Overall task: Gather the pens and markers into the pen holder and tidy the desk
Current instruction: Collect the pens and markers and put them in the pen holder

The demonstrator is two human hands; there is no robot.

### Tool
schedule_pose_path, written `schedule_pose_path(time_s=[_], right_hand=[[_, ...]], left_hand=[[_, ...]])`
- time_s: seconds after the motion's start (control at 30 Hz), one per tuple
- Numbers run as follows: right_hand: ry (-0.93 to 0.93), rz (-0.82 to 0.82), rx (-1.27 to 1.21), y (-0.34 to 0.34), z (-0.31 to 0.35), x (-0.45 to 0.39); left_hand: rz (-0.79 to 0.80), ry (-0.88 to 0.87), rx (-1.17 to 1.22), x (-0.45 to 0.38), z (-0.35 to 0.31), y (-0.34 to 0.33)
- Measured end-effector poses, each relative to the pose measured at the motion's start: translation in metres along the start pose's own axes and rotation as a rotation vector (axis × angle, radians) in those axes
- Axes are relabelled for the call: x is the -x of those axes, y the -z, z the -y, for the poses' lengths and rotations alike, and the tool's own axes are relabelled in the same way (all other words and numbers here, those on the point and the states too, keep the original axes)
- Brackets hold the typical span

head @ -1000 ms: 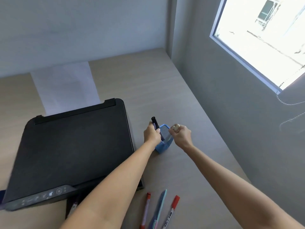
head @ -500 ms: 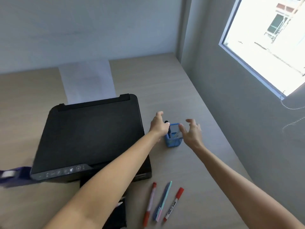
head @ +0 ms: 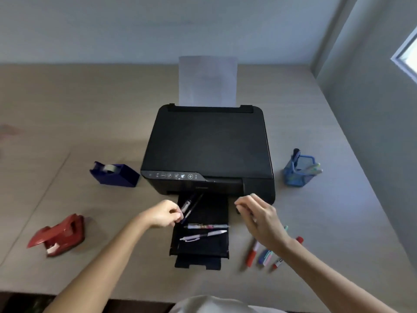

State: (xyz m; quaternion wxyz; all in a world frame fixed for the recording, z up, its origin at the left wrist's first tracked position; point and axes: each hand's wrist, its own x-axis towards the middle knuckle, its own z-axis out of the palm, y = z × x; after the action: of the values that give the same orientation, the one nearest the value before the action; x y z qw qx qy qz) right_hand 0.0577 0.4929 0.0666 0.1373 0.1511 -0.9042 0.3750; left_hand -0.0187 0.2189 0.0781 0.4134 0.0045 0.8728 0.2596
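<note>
Blue wire mesh, the pen holder (head: pixel 299 170) stood right of the printer (head: pixel 208 150), already holding a dark marker and a few pale pens. My left hand (head: pixel 163 214) pinched two dark pens (head: pixel 188 207) on the printer's output tray (head: pixel 200 242); my right hand (head: pixel 259 219) hovered open and empty beside it. By my reckoning the job was under halfway: two white pens (head: pixel 205 231) lay on the tray, and red markers and pastel pens (head: pixel 266 254) on the desk (head: pixel 338 222). A tape dispenser (head: pixel 114 175) and red hole punch (head: pixel 59 234) sat well left, obstructing nothing.
</note>
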Motion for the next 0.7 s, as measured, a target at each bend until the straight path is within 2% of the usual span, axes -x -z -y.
schedule_pose_path(time_s=[0.1, 0.2, 0.47, 0.6, 0.7], right_hand=[[-0.019, 0.212, 0.046, -0.042, 0.001, 0.012], [-0.101, 0.337, 0.136, -0.076, 0.002, 0.012], [-0.265, 0.536, 0.383, -0.129, 0.02, -0.012], [-0.275, 0.59, 0.5, -0.14, 0.021, -0.017], [-0.283, 0.563, 0.523, -0.135, 0.016, -0.022]], left_hand=[[-0.335, 0.07, 0.089, -0.039, 0.016, -0.024], [-0.499, 0.029, 0.106, -0.061, 0.015, -0.034], [-0.432, -0.097, -0.347, -0.076, 0.026, -0.041], [-0.365, -0.031, -0.291, -0.075, 0.031, -0.035], [-0.356, -0.096, -0.253, -0.072, 0.043, -0.032]])
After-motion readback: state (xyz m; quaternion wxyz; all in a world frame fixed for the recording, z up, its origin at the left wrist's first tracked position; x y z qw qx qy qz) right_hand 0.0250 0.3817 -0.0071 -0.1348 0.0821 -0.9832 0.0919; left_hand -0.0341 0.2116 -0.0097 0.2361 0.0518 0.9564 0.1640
